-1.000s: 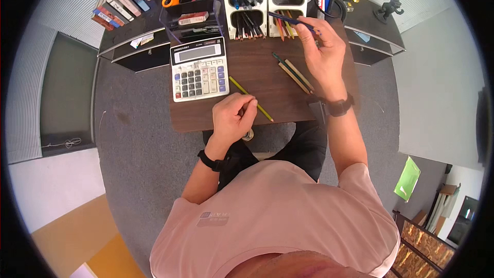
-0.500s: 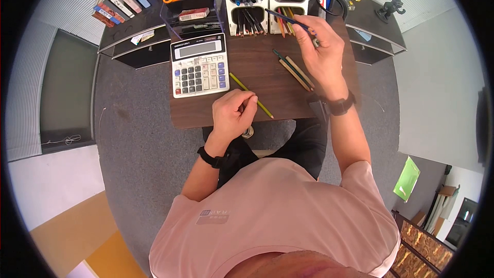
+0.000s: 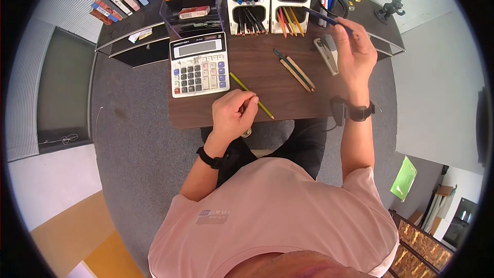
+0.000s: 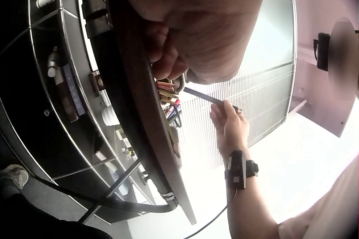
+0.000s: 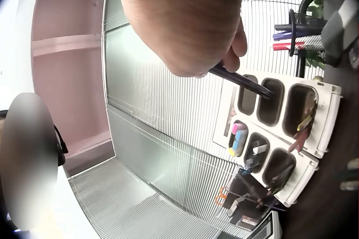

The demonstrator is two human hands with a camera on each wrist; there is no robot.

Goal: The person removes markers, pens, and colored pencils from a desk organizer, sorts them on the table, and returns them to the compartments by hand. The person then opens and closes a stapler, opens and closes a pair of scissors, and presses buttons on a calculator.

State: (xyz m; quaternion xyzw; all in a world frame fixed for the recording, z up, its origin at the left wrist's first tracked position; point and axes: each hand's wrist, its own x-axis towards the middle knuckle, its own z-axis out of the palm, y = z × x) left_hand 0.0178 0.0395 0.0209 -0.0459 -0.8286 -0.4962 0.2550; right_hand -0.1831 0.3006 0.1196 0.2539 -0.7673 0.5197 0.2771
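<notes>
Since a second ago, the right hand (image 3: 355,54) has moved off to its right, away from the colored pencils (image 3: 297,20) in the low bin of the white rack (image 3: 273,20). Now the stapler (image 3: 323,55) it was covering shows on the counter (image 3: 257,54), just beside that hand. Its thumb and fingers pinch a blue pencil (image 3: 324,17) up in the air by the pen cup (image 3: 348,6), with one end poking toward the rack. It could be more than one pencil held tight together; the fingers hide part of it. The left hand (image 3: 234,113) has stayed near the front edge, fingers loosely curled and gripping nothing, right by a lime pencil (image 3: 265,109). Three pencils (image 3: 295,75) lie close together between the two hands, two tan and one dark green. A calculator (image 3: 199,67) sits on the left side, and black pencils (image 3: 249,20) lean in the next low bin.
</notes>
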